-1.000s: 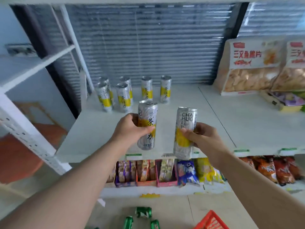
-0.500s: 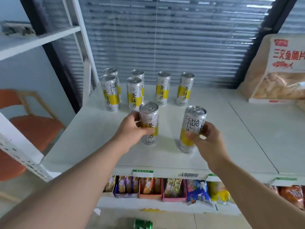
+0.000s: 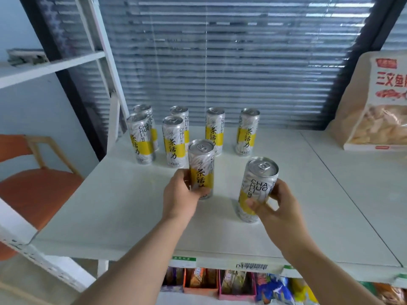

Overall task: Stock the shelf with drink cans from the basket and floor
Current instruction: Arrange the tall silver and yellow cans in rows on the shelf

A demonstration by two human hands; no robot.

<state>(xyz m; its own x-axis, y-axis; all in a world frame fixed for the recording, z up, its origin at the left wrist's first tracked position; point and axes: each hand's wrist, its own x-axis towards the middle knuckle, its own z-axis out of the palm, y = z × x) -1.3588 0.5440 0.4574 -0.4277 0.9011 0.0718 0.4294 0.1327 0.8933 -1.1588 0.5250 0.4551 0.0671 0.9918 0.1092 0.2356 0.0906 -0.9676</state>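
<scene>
The left can (image 3: 201, 166), a slim silver-and-yellow drink can, is gripped low on its body by the left hand (image 3: 179, 194), whose fingers and thumb are curled round the lower label. This can is held upright, with its base at the surface of the white shelf (image 3: 114, 208); whether it is fully set down cannot be told. The right can (image 3: 258, 183), of the same kind, is grasped by the right hand (image 3: 274, 205), with the thumb pressed on the yellow band at the front and the fingers wrapped round the right side. It is seen slightly tilted, its top leaning to the right, and its base is at or just above the shelf, nearer the front edge than the left can. The two held cans are separated by a strip of bare shelf.

Behind them, six matching cans (image 3: 174, 143) are stood upright towards the back left of the shelf: four in a back row and two in front of the leftmost pair. The left can is placed just in front of the third can of that back row. A large bag of crisps (image 3: 378, 111) is propped at the far right. Closed window blinds (image 3: 220, 62) are seen behind the shelf, an orange chair (image 3: 37, 186) to its left, and packets of snacks (image 3: 233, 282) on the tier below
</scene>
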